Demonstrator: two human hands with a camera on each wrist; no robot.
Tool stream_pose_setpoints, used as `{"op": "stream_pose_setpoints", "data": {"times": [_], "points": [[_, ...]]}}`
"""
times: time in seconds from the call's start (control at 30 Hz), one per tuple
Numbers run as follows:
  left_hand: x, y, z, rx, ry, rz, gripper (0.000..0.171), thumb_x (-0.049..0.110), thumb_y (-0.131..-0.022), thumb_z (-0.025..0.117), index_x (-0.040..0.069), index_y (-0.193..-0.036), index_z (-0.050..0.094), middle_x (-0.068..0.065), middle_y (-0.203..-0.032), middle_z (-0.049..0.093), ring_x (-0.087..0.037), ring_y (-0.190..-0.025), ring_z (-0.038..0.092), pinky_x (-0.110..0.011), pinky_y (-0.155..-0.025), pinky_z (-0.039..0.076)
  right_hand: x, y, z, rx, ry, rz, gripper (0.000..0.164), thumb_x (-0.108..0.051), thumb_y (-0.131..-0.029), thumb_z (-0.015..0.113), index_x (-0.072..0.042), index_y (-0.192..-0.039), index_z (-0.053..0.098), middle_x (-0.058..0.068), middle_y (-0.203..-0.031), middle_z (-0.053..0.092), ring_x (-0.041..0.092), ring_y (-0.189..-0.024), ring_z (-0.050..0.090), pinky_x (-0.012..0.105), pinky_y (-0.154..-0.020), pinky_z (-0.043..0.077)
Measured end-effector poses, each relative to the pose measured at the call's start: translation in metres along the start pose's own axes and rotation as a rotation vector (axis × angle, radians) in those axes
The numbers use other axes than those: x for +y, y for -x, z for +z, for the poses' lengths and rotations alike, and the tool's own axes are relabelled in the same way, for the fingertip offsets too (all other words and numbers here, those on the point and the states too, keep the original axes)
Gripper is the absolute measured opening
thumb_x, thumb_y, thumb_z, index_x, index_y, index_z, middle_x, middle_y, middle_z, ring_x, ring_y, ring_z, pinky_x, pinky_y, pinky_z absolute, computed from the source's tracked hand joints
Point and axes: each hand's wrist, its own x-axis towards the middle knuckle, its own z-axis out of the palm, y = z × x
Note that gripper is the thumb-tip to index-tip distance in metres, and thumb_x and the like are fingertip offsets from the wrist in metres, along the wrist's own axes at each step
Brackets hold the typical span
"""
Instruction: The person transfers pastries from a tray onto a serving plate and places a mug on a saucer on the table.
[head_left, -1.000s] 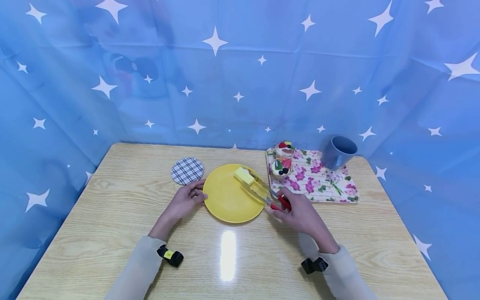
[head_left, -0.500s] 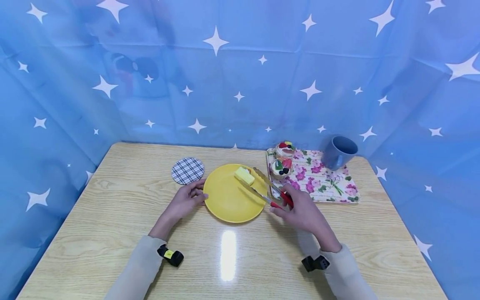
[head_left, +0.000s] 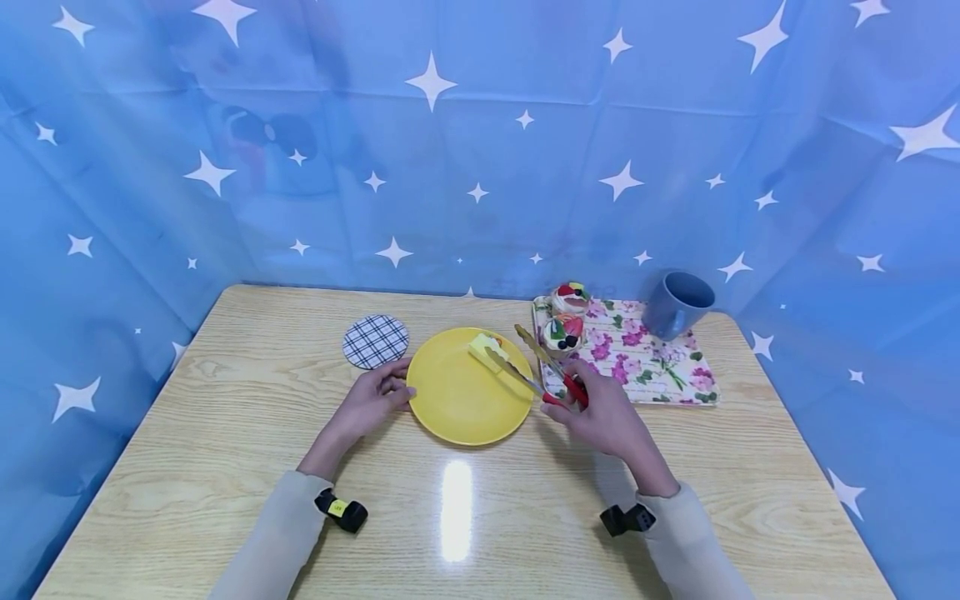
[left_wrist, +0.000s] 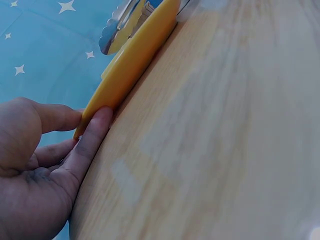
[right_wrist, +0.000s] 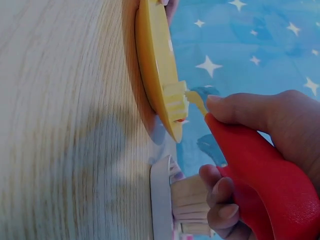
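My left hand [head_left: 373, 402] pinches the left rim of a round yellow plate [head_left: 459, 410]; the left wrist view shows the rim between thumb and fingers. A pale yellow cake piece [head_left: 479, 342] with a red bit on its far side sits on the plate's upper right. My right hand [head_left: 609, 421] grips the red-handled tongs [right_wrist: 255, 165]. Their metal arms are spread apart, with nothing between the tips. One tip is over the cake piece, and I cannot tell whether it touches; the other is beyond the plate's right edge, near the tray.
A floral tray [head_left: 652, 387] at the back right holds two fruit-topped tarts [head_left: 564, 335] at its left and a blue-grey mug [head_left: 675, 307] at its far right corner. A checked round coaster [head_left: 375, 342] lies behind my left hand. A starry curtain [head_left: 480, 150] hangs behind the table.
The tongs' arms have spread and come off the cake piece, and they have shifted slightly up and right. The cake piece stays on the plate. My left hand has not moved.
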Motion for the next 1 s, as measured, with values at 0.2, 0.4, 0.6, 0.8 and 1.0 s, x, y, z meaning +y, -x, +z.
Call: {"op": "stream_pose_setpoints", "data": {"times": [0.2,0.4,0.6,0.8,1.0], "points": [[0.001,0.0,0.0,0.004,-0.009,0.001,0.058,0.006,-0.1,0.063,0.004,-0.155,0.043,-0.021,-0.132,0.055,-0.02,-0.102,0.062,-0.027,-0.08,0.064,0.0,0.0,0.002,-0.008,0.001,0.005,0.054,-0.035,-0.085,0.084,-0.008,-0.124,0.058,0.009,-0.079,0.06,0.016,-0.066,0.048,0.025,-0.056,0.041],[0.001,0.0,0.001,0.006,-0.019,0.005,0.058,0.005,-0.1,0.062,0.004,-0.154,0.043,-0.021,-0.132,0.056,-0.019,-0.101,0.063,-0.027,-0.08,0.064,0.0,0.0,0.003,-0.004,-0.015,-0.025,0.05,-0.033,-0.085,0.085,-0.007,-0.12,0.058,0.004,-0.075,0.057,0.015,-0.064,0.047,0.025,-0.054,0.04],[0.002,0.0,0.001,0.007,-0.015,0.008,0.057,0.004,-0.1,0.062,0.004,-0.154,0.043,-0.021,-0.133,0.056,-0.017,-0.1,0.063,-0.027,-0.08,0.064,-0.001,0.001,0.006,-0.027,-0.013,-0.024,0.048,-0.036,-0.085,0.084,-0.009,-0.115,0.059,0.005,-0.074,0.054,0.015,-0.062,0.045,0.025,-0.052,0.038],[0.002,0.0,0.001,0.006,-0.007,0.01,0.057,0.004,-0.1,0.062,0.004,-0.154,0.043,-0.021,-0.133,0.056,-0.018,-0.1,0.062,-0.027,-0.08,0.064,-0.003,0.001,0.011,-0.046,0.013,-0.017,0.048,-0.035,-0.084,0.085,-0.008,-0.115,0.059,0.001,-0.069,0.05,0.015,-0.06,0.044,0.024,-0.052,0.035],[0.001,-0.001,0.0,0.002,0.002,0.012,0.057,0.005,-0.099,0.063,0.004,-0.154,0.043,-0.021,-0.133,0.056,-0.018,-0.1,0.063,-0.028,-0.08,0.064,-0.003,0.0,0.013,-0.042,0.026,-0.005,0.05,-0.035,-0.083,0.086,-0.009,-0.116,0.059,0.0,-0.07,0.051,0.015,-0.061,0.044,0.024,-0.052,0.036]]}}
